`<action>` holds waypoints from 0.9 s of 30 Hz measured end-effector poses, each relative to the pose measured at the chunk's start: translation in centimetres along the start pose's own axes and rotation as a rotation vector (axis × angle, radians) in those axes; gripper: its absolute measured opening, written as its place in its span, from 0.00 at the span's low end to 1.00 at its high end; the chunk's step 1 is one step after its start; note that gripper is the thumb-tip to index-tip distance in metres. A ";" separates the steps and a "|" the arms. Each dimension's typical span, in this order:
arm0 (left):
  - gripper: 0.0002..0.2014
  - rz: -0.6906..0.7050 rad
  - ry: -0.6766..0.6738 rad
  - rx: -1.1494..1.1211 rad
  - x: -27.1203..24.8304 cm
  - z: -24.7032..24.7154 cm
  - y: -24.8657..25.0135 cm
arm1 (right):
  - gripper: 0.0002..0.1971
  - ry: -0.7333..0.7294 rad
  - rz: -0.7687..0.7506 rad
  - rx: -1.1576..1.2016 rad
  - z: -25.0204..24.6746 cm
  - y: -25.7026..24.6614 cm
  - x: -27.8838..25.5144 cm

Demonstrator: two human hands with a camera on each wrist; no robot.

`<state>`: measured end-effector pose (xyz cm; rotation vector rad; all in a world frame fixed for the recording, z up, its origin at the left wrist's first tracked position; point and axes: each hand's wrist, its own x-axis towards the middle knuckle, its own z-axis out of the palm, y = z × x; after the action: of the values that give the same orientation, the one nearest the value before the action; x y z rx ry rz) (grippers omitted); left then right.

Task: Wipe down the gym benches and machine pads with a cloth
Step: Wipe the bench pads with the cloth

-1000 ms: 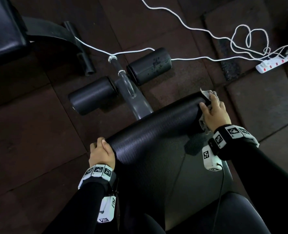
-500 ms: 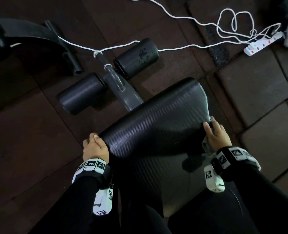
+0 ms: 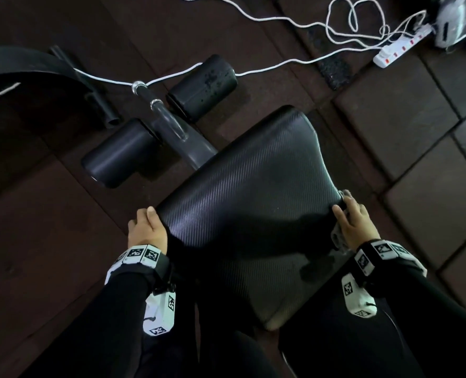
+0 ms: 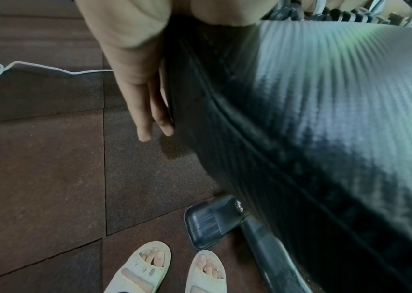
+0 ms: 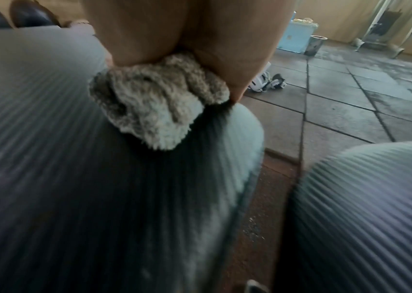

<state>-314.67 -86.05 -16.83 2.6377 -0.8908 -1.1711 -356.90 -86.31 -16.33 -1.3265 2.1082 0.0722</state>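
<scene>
The black ribbed bench pad (image 3: 253,192) runs away from me over the floor. My left hand (image 3: 147,227) rests on its left edge, thumb on top. In the left wrist view its straight fingers (image 4: 149,111) lie flat against the pad's side wall (image 4: 224,138). My right hand (image 3: 354,219) sits on the pad's right edge and grips a fluffy grey cloth (image 3: 338,238). The right wrist view shows that cloth (image 5: 154,107) bunched under the palm and pressed onto the pad (image 5: 74,178).
Two black foam rollers (image 3: 204,85) (image 3: 120,154) stand on a metal post beyond the pad. A white cable (image 3: 281,64) runs to a power strip (image 3: 401,49). A second pad (image 5: 375,208) lies near right. The bench foot (image 4: 207,224) and my slippered feet (image 4: 149,271) are below.
My right hand has slid the cloth back toward me along the pad's right edge, from the far corner to about halfway. My left hand has stayed on the left edge.
</scene>
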 end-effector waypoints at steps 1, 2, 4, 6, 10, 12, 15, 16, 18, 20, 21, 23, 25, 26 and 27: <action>0.22 0.011 -0.015 -0.002 0.0 -0.1 -0.1 | 0.26 0.002 0.038 0.001 0.1 0.8 -0.5; 0.22 0.023 -0.026 -0.002 0.1 -0.1 -0.3 | 0.26 0.006 0.065 0.001 0.2 1.2 -0.7; 0.23 0.034 -0.048 0.016 0.1 -0.2 -0.5 | 0.26 0.022 0.081 0.000 0.4 1.3 -0.7; 0.24 0.039 -0.067 0.036 0.1 -0.3 -0.7 | 0.26 0.041 0.087 0.005 0.7 0.9 -0.6; 0.24 0.039 -0.091 0.062 0.2 -0.5 -0.8 | 0.23 0.073 0.077 0.052 1.0 1.4 -1.3; 0.25 0.035 -0.100 0.078 0.3 -0.5 -0.8 | 0.22 0.106 0.107 0.084 1.1 2.2 -2.1; 0.25 0.054 -0.102 0.100 0.7 -0.6 -0.9 | 0.21 0.146 0.199 0.144 1.7 2.9 -2.9; 0.25 0.064 -0.101 0.108 0.8 -0.5 -0.9 | 0.22 0.153 0.225 0.165 1.9 2.9 -3.1; 0.26 0.082 -0.106 0.125 1.0 -0.5 -1.1 | 0.23 0.180 0.274 0.219 2.5 2.9 -3.5; 0.26 0.095 -0.124 0.132 1.1 -0.6 -1.3 | 0.24 0.228 0.282 0.248 3.1 2.7 -4.1; 0.26 0.097 -0.136 0.134 1.2 -0.7 -1.4 | 0.25 0.248 0.288 0.255 3.4 2.5 -4.5; 0.27 0.106 -0.162 0.134 1.2 -1.0 -1.4 | 0.28 0.271 0.327 0.291 4.2 1.8 -5.6; 0.27 0.116 -0.191 0.133 1.2 -1.2 -1.4 | 0.32 0.288 0.393 0.343 5.4 1.0 -7.1; 0.27 0.120 -0.199 0.132 1.3 -1.2 -1.5 | 0.34 0.294 0.416 0.365 6.0 0.4 -8.0; 0.27 0.125 -0.201 0.131 1.3 -1.2 -1.5 | 0.35 0.296 0.428 0.387 6.7 -0.2 -9.1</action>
<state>-312.43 -85.74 -17.29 2.5499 -1.1871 -1.4084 -350.86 -76.78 -16.68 -0.6791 2.4657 -0.3567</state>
